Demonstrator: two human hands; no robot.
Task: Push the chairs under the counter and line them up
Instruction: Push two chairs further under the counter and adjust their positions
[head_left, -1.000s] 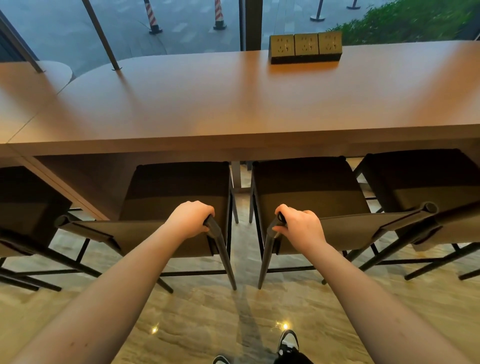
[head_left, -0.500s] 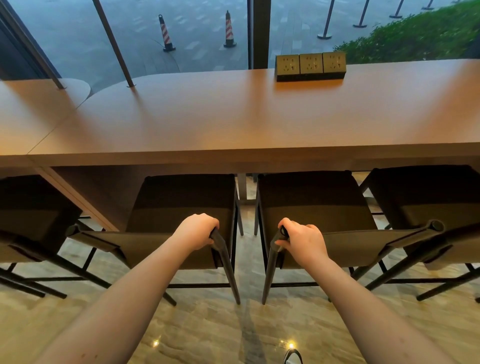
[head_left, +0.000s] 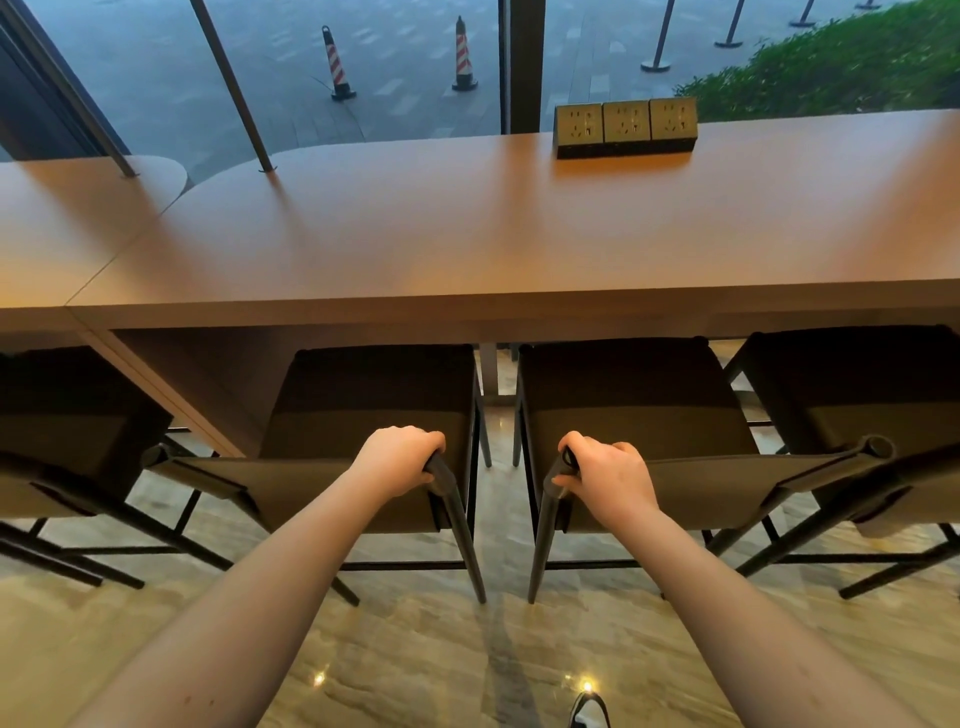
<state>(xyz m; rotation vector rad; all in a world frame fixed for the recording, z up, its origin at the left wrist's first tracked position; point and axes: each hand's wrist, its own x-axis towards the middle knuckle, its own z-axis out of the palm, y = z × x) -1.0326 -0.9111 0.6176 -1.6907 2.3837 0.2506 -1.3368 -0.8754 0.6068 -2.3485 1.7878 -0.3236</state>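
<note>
Two dark high chairs stand side by side at the long brown wooden counter, their seats partly tucked beneath its front edge. My left hand grips the right end of the backrest of the left middle chair. My right hand grips the left end of the backrest of the right middle chair. A narrow gap separates the two chairs. Another chair is at the far left and one more chair at the far right, both partly under the counter.
A block of three power sockets sits on the counter's far side by the window. Slanted metal posts rise from the counter top at the left. A polished stone floor lies below me, with my shoe at the bottom edge.
The view has tilted upward, showing more of the window and street. Both hands keep the same grip on the chair backs; the chairs look no further in.
</note>
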